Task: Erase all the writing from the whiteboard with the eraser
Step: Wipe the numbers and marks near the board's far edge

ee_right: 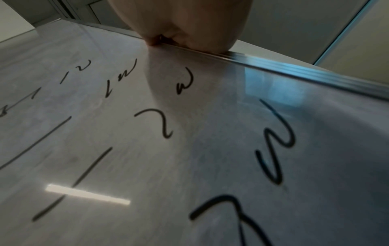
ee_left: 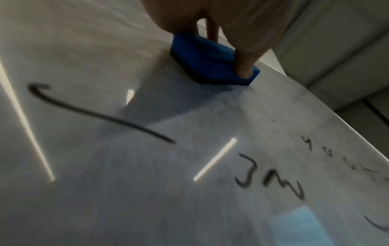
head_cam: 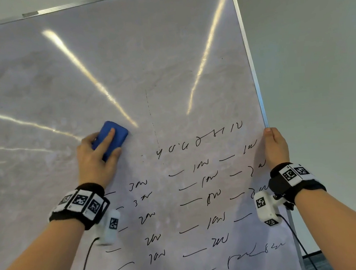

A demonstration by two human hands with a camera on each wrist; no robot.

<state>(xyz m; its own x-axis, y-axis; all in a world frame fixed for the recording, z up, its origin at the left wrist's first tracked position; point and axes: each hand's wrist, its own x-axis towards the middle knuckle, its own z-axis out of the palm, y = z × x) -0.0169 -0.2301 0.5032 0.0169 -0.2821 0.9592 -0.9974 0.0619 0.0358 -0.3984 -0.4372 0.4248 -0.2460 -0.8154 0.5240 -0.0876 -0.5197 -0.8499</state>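
A large whiteboard (head_cam: 136, 63) fills the head view, smudged grey in its upper part. Black marker writing (head_cam: 201, 188) covers its lower right half in several rows. My left hand (head_cam: 98, 154) grips a blue eraser (head_cam: 116, 131) and presses it flat on the board, up and left of the writing, index finger lying on its back. In the left wrist view the eraser (ee_left: 202, 56) sits above a long stroke (ee_left: 101, 114). My right hand (head_cam: 275, 145) grips the board's right metal edge (head_cam: 254, 80), thumb at the front; the right wrist view shows that hand (ee_right: 189, 28) on the frame (ee_right: 294, 69).
A pale wall (head_cam: 318, 79) lies to the right of the board. A dark floor strip (head_cam: 312, 256) shows at the bottom right, and the board's stand leg (head_cam: 294, 232) runs down below my right wrist. Camera cables hang from both wrists.
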